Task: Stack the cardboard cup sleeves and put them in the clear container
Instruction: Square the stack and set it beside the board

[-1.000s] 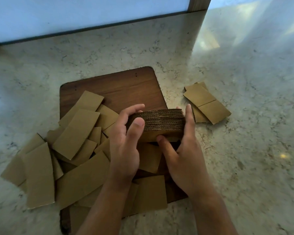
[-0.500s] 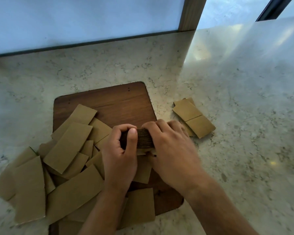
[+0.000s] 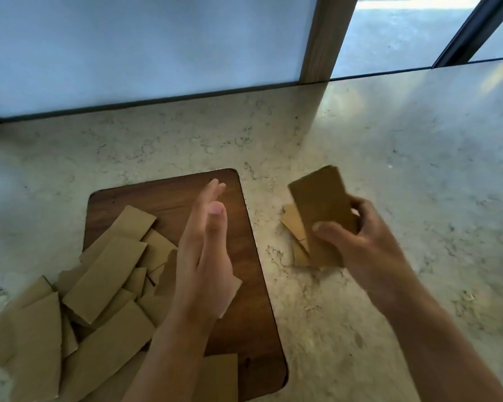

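Observation:
My right hand [image 3: 357, 242] grips a thick stack of brown cardboard sleeves [image 3: 321, 210], held tilted above the counter, right of the wooden board. A few loose sleeves [image 3: 294, 227] lie on the counter just under and left of that stack. My left hand [image 3: 204, 250] hovers flat and empty over the wooden board [image 3: 235, 314], fingers straight and pointing away from me. Several flat sleeves lie in a loose pile [image 3: 99, 285] on the board's left side and spill onto the counter. No clear container is in view.
The marble counter [image 3: 404, 184] stretches to the right and back. A window with a wooden post [image 3: 323, 36] runs along the far edge. One sleeve [image 3: 218, 375] lies at the board's near edge.
Both hands held the stack over the board. My right hand has carried it to the right, off the board, and my left hand has let go and opened. The camera has tilted up.

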Motion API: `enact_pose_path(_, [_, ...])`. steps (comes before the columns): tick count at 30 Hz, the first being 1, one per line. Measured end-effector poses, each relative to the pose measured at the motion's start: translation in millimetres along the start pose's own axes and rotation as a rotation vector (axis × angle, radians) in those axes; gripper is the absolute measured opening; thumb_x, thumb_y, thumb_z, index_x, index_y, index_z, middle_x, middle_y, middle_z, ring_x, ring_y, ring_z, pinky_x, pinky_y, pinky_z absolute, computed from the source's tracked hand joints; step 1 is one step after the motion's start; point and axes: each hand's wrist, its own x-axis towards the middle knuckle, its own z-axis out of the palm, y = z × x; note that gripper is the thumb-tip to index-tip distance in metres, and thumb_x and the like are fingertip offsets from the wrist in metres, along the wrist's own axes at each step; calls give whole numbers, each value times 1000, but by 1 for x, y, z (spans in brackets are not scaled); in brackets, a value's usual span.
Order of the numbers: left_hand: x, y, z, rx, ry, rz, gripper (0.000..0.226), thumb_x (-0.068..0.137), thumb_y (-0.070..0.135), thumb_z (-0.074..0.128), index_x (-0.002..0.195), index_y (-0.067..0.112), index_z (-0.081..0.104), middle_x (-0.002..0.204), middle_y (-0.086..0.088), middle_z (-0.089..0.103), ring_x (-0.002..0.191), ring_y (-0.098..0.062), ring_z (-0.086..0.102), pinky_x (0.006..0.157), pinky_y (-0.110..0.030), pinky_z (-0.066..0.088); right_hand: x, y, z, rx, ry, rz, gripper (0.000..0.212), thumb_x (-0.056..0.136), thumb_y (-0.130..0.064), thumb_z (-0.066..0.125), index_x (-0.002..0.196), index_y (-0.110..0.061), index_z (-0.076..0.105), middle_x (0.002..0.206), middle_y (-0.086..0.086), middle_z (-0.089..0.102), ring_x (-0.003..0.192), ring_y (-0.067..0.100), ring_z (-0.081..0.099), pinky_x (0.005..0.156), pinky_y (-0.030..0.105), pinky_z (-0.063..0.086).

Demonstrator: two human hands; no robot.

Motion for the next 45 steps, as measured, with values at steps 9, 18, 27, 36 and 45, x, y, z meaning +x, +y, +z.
enact_pose_path(9, [-1, -7, 42, 201, 71, -90, 85, 93, 79, 18, 153, 27, 49, 143, 25, 56, 130, 24, 41, 105, -14, 35, 38, -1, -36, -172, -89, 215, 44, 82, -34, 75, 123, -28, 59, 100, -2, 74, 84, 17, 74, 64, 29, 53])
enact_pose_path(18, [-17, -3, 128, -456, 93, -334, 87, 89, 77, 36, 165, 42, 13, 142, 54, 24, 128, 38, 26, 98, 7, 28, 46, 15, -12, -516, 1, 203, 44, 76, -54, 52, 116, -38, 44, 114, -7, 50, 110, 22, 50, 85, 42, 52])
enact_pose_path(27, [-20, -5, 139, -483, 216, -338, 91, 83, 78, 39, 163, 45, 14, 146, 52, 21, 135, 33, 24, 106, -1, 27, 42, 13, -13, -489, 73, 134, 78, 80, -53, 61, 152, -29, 42, 126, -11, 55, 103, 5, 55, 75, 26, 50])
enact_pose_path(36, [3, -10, 130, -458, 116, -362, 89, 94, 69, 33, 167, 19, 17, 167, 11, 36, 147, 4, 36, 117, -22, 40, 28, 13, -16, -463, 58, 100, 46, 95, -44, 51, 136, -27, 65, 104, -26, 66, 92, -6, 58, 68, 16, 43])
enact_pose_path(45, [14, -17, 119, -424, -140, -330, 79, 93, 75, 28, 165, 45, 14, 158, 37, 27, 126, 35, 34, 94, 3, 39, 23, 12, -16, -257, 85, 116, 24, 92, -44, 55, 89, -50, 78, 90, -19, 78, 85, 10, 76, 83, 47, 63])
